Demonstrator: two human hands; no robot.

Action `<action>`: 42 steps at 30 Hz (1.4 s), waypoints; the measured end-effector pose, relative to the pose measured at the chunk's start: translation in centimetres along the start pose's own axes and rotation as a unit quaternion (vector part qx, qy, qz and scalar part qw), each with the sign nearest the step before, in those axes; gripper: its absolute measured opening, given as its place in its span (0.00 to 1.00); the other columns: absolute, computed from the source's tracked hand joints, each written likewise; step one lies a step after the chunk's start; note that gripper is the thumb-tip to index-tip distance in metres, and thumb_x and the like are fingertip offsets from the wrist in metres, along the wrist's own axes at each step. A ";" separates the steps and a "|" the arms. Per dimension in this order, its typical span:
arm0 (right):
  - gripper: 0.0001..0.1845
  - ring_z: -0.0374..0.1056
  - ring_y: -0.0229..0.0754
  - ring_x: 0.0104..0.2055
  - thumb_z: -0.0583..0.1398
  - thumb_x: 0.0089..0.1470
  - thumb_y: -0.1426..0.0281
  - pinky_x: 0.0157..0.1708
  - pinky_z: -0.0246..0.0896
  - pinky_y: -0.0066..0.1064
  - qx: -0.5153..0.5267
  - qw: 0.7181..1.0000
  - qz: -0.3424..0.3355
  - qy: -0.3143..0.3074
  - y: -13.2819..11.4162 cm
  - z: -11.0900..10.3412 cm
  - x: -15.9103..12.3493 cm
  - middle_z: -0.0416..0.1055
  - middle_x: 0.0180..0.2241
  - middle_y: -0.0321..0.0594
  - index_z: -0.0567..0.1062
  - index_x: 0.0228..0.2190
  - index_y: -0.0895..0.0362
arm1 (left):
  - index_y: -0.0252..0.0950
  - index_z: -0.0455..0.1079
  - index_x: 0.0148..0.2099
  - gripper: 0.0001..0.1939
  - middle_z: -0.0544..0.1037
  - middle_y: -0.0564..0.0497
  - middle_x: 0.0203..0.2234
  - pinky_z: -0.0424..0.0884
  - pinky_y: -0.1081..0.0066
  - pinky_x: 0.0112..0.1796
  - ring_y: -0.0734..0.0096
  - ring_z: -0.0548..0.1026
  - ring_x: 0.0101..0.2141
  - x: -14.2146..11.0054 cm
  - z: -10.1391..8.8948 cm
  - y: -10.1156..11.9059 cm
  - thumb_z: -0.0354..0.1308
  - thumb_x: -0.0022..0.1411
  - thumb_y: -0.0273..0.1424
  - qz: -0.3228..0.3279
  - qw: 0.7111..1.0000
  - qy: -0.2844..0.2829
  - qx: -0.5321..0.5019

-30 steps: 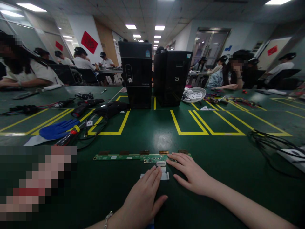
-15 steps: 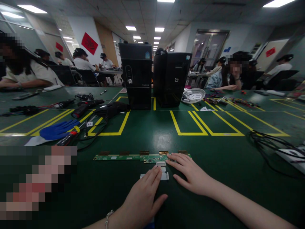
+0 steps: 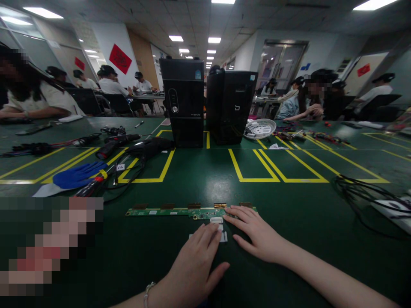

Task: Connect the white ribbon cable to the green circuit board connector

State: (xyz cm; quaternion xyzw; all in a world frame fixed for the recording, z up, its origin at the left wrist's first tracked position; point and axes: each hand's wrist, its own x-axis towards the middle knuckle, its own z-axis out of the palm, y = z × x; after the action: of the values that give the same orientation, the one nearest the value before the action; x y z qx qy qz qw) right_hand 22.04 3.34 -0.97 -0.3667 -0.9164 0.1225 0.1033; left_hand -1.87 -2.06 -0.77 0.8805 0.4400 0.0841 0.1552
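Note:
A long, narrow green circuit board (image 3: pixel 180 212) with copper-coloured tabs along its far edge lies crosswise on the green table (image 3: pixel 154 256). Over its right part rests my right hand (image 3: pixel 261 235), fingers stretched out and fingertips on or just above the board. A white connector piece (image 3: pixel 216 220) sits at the board's near edge. Just nearer lies a whitish flat cable (image 3: pixel 224 236), partly hidden by my left hand (image 3: pixel 195 261). The left fingers reach over this cable, with the thumb apart; whether the fingertips press on it I cannot tell.
Two black computer towers (image 3: pixel 183 102) stand beyond the board. At left lie a blue work glove (image 3: pixel 78 174), a screwdriver (image 3: pixel 91 186) and a black corded tool (image 3: pixel 147 147). A white basket (image 3: pixel 260 128) is back right; black cables (image 3: pixel 356 196) lie at right. Other people sit around.
My left hand has shifted slightly, its fingers lifting a little and its thumb moving right. My right hand stays in place. A person at back right has lowered a hand from the face.

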 end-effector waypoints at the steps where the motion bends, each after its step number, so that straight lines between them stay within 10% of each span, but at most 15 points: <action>1: 0.26 0.43 0.50 0.63 0.53 0.62 0.64 0.60 0.44 0.49 -0.002 1.000 0.002 -0.002 0.0 0.0 0.0 0.48 0.62 0.39 0.57 0.60 0.49 | 0.35 0.53 0.66 0.31 0.56 0.42 0.64 0.58 0.51 0.58 0.52 0.56 0.61 0.1 -0.1 0.1 0.44 0.67 0.47 0.007 1.000 0.000 -0.001; 42: 0.26 0.43 0.48 0.63 0.53 0.63 0.63 0.61 0.43 0.48 -0.004 1.000 0.004 -0.002 0.1 0.1 -0.1 0.49 0.62 0.37 0.56 0.60 0.48 | 0.41 0.49 0.67 0.36 0.53 0.47 0.65 0.51 0.52 0.60 0.56 0.52 0.63 0.4 -0.5 -0.8 0.44 0.64 0.54 0.051 0.999 -0.019 0.003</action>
State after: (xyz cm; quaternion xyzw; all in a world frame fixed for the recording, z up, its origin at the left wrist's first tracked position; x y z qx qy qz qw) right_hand 22.15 3.31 -1.13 -0.3710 -0.9155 0.1197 0.0990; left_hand -2.33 -1.21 -0.59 0.9036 0.3921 0.0740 0.1559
